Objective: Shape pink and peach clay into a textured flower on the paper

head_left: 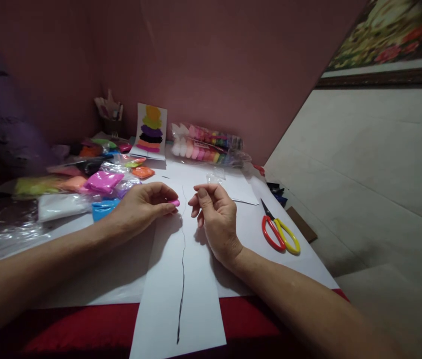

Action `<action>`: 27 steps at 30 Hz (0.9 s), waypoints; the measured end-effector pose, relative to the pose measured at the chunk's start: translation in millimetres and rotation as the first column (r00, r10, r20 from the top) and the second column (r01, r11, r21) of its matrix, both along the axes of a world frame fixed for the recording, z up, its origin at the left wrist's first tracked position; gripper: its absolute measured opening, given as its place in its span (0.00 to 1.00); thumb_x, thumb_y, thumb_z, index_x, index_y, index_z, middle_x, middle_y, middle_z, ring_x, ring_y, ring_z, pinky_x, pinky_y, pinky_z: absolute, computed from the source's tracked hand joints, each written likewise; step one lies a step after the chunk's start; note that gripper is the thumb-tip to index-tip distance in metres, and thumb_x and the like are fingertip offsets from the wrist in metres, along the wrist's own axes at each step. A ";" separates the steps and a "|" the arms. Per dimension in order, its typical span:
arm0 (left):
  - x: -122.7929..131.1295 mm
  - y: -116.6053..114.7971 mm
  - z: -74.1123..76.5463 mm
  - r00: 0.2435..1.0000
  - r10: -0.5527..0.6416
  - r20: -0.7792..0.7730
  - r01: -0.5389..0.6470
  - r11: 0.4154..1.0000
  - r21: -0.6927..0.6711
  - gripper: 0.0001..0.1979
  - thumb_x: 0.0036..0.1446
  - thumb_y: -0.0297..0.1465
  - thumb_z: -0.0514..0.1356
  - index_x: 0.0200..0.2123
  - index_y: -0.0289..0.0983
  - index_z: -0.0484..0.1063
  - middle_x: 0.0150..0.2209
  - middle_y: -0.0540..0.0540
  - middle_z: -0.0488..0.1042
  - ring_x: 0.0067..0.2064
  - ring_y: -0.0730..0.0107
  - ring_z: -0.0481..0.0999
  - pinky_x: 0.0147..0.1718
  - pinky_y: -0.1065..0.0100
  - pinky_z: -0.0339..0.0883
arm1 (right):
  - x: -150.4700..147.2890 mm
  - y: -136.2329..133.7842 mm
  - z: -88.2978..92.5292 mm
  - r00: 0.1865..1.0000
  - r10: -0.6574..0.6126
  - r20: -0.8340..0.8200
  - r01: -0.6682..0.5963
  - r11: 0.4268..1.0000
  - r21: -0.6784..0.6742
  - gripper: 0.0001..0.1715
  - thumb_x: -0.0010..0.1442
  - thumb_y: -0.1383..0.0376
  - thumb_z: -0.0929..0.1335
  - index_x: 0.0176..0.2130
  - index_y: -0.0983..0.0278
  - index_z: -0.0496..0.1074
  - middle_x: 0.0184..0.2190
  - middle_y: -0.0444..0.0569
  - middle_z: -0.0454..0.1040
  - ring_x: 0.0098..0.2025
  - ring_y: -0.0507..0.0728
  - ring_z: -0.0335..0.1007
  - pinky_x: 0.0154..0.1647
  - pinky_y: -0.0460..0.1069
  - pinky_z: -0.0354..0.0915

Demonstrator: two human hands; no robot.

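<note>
Dusky pink wall at the back, and your desk [304, 267] is papered white over red cloth. Your left hand [141, 204] has its fingertips closed on a small lump of bright pink modelling clay [174, 203], down near the middle of the desk, just left of the thin black line [183, 259] running along the long white paper strip [196, 284]. Your right hand [214, 217] sits just across that line, fingers curled in; whether they pinch anything, I cannot tell. Bagged clay in many colours [102, 180] crowds the left edge, and red-and-yellow scissors [280, 234] lie toward the right edge. Best, I'd say, to keep that pinch light so the lump holds its shape, with the strip flat under your wrists.
</note>
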State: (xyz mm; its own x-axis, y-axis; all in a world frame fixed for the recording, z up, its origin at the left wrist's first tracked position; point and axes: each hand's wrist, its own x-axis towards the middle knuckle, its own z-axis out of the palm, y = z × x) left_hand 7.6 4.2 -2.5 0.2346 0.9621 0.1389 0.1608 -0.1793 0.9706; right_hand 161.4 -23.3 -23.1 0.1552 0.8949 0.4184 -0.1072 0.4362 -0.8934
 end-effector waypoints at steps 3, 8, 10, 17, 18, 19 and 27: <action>-1.9 1.3 0.3 1.000 0.027 0.003 -0.027 1.000 0.009 0.14 0.38 0.36 0.69 0.29 0.36 0.73 0.25 0.50 0.76 0.29 0.69 0.75 0.30 0.69 0.68 | 0.1 1.0 3.3 0.999 -0.004 -0.033 0.001 0.996 -0.092 0.10 0.60 0.59 0.67 0.35 0.64 0.69 0.23 0.41 0.70 0.19 0.46 0.60 0.14 0.40 0.54; -5.5 3.8 -5.4 0.999 -0.047 -0.020 0.046 0.997 -0.055 0.16 0.43 0.40 0.67 0.34 0.37 0.71 0.22 0.51 0.75 0.26 0.67 0.75 0.29 0.66 0.68 | 2.2 9.2 2.6 0.992 -0.020 -0.122 -0.014 0.962 -0.272 0.12 0.58 0.57 0.68 0.34 0.65 0.68 0.20 0.40 0.70 0.16 0.45 0.58 0.10 0.39 0.50; -6.0 5.3 -6.9 1.000 -0.018 -0.008 0.017 0.998 -0.060 0.17 0.44 0.40 0.66 0.34 0.37 0.70 0.22 0.52 0.74 0.25 0.68 0.74 0.28 0.66 0.68 | 2.4 14.0 1.4 0.986 -0.044 -0.159 -0.009 0.948 -0.317 0.13 0.58 0.57 0.67 0.34 0.65 0.68 0.20 0.40 0.69 0.16 0.45 0.58 0.10 0.38 0.50; -9.0 9.1 -1.4 0.999 0.019 -0.044 -0.017 0.999 0.045 0.17 0.46 0.41 0.63 0.36 0.36 0.73 0.24 0.52 0.71 0.22 0.71 0.71 0.23 0.68 0.66 | -0.3 24.9 8.4 0.985 -0.050 -0.164 -0.033 0.884 -0.466 0.12 0.60 0.59 0.67 0.32 0.66 0.68 0.19 0.41 0.69 0.14 0.44 0.57 0.10 0.38 0.51; -10.5 9.2 -0.3 0.998 0.017 -0.058 -0.013 0.998 0.067 0.15 0.46 0.41 0.63 0.34 0.36 0.73 0.24 0.52 0.71 0.22 0.71 0.70 0.23 0.68 0.65 | -0.5 25.7 10.4 0.989 -0.035 -0.143 -0.042 0.865 -0.501 0.12 0.61 0.59 0.66 0.32 0.66 0.67 0.19 0.41 0.69 0.14 0.44 0.56 0.09 0.38 0.51; -12.4 9.4 0.8 0.997 0.026 -0.066 -0.020 0.996 0.091 0.14 0.47 0.41 0.63 0.33 0.37 0.72 0.24 0.53 0.70 0.22 0.72 0.70 0.22 0.69 0.64 | -0.6 26.5 12.3 0.993 -0.022 -0.120 -0.045 0.846 -0.532 0.11 0.62 0.60 0.65 0.32 0.66 0.67 0.19 0.41 0.69 0.13 0.44 0.55 0.09 0.39 0.50; -35.1 20.9 26.2 0.967 0.201 0.156 -0.228 0.958 0.175 0.12 0.50 0.39 0.63 0.31 0.36 0.72 0.20 0.54 0.67 0.21 0.75 0.66 0.20 0.72 0.61 | 5.7 32.6 20.1 0.995 0.078 -0.061 -0.099 0.768 -0.633 0.12 0.64 0.67 0.63 0.29 0.67 0.66 0.18 0.42 0.68 0.14 0.45 0.57 0.11 0.38 0.52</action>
